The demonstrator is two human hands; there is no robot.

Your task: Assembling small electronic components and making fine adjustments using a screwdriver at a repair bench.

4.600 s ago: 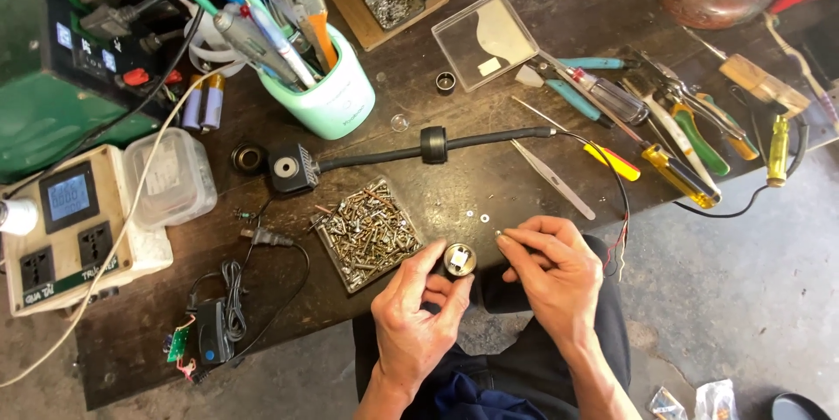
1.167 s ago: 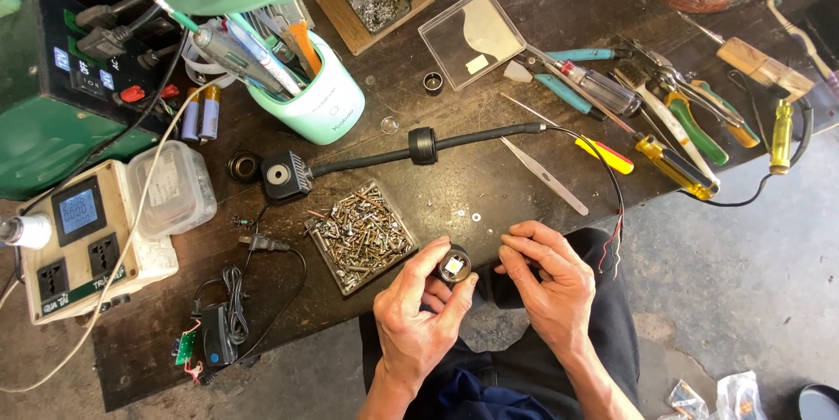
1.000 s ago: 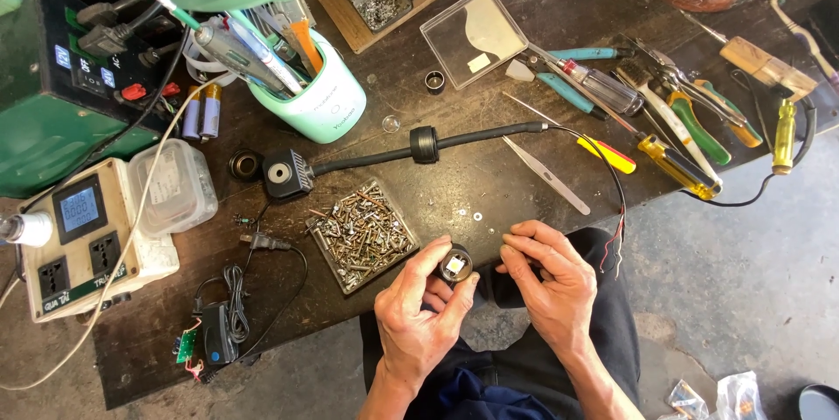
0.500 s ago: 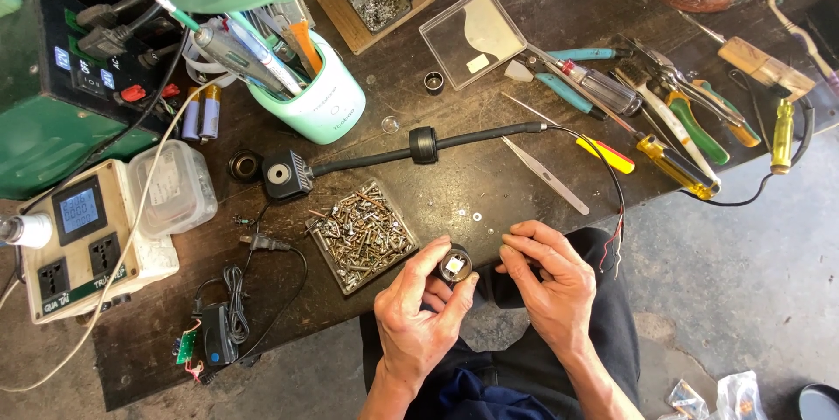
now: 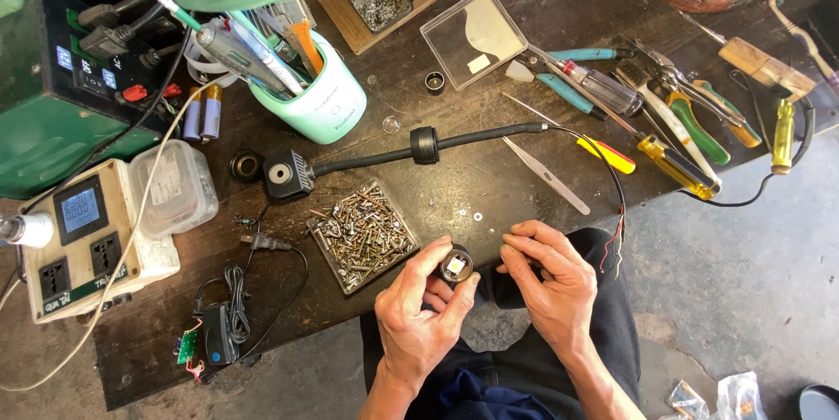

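My left hand [image 5: 424, 315] grips a small round black lamp head [image 5: 455, 264] with a pale square chip at its middle, held at the bench's front edge. My right hand [image 5: 544, 280] is just right of it, fingers curled and pinched together; whatever is between the fingertips is too small to see. A black flexible arm with a collar [image 5: 424, 144] lies across the bench behind the hands, its bare wires [image 5: 619, 236] hanging off the edge by my right hand.
A tray of loose screws [image 5: 361, 233] sits left of my hands. Metal tweezers [image 5: 546, 174], screwdrivers [image 5: 678, 166] and pliers [image 5: 699, 114] lie at the right. A mint cup of tools [image 5: 323, 101], a clear box [image 5: 474, 35], a socket meter [image 5: 83, 236] and a green unit [image 5: 52, 97] stand behind and left.
The hands have stayed at the bench edge on the lamp head with only small finger shifts. The view has drifted slightly.
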